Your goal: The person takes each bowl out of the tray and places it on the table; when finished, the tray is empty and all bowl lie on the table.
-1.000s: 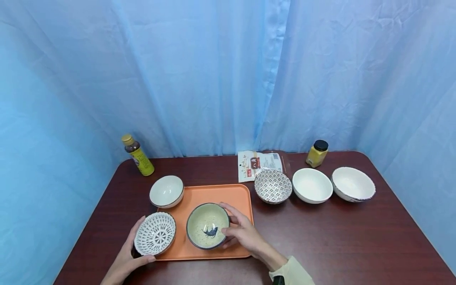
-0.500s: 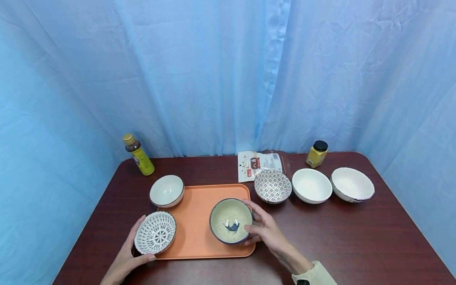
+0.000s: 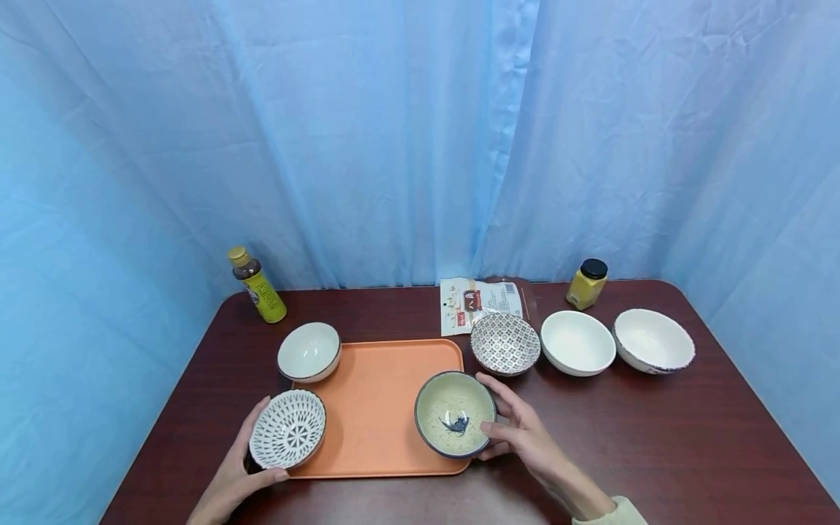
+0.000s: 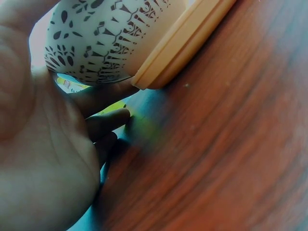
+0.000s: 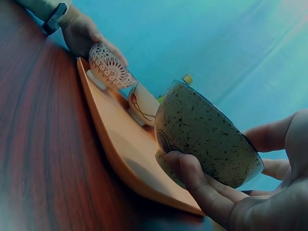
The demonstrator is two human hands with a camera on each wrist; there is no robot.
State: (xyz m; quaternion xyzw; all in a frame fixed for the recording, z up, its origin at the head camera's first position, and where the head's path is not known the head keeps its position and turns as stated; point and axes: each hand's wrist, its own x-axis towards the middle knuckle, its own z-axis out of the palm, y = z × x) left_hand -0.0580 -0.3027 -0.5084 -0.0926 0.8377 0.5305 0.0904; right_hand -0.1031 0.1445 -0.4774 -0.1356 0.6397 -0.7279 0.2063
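Observation:
In the head view, the left hand (image 3: 231,477) grips the white bowl with dark dashes (image 3: 287,430) at the front left corner of the orange tray (image 3: 374,408). The right hand (image 3: 534,445) holds the speckled green bowl (image 3: 453,408) by its right side, over the tray's right edge. The right wrist view shows fingers round the speckled bowl (image 5: 202,134), which is tilted and off the tray there. In the left wrist view, the patterned bowl (image 4: 101,43) lies against the left palm (image 4: 48,144), beside the tray's rim.
A white bowl with a dark rim (image 3: 309,351) sits at the tray's back left corner, a bottle (image 3: 262,295) behind it. Right of the tray stand a patterned bowl (image 3: 505,343) and two white bowls (image 3: 577,341), (image 3: 652,339). A packet (image 3: 482,299) and a yellow jar (image 3: 586,286) are behind them.
The right hand has carried the speckled bowl rightward from the middle of the tray to its right edge. The left hand and its bowl have stayed nearly still.

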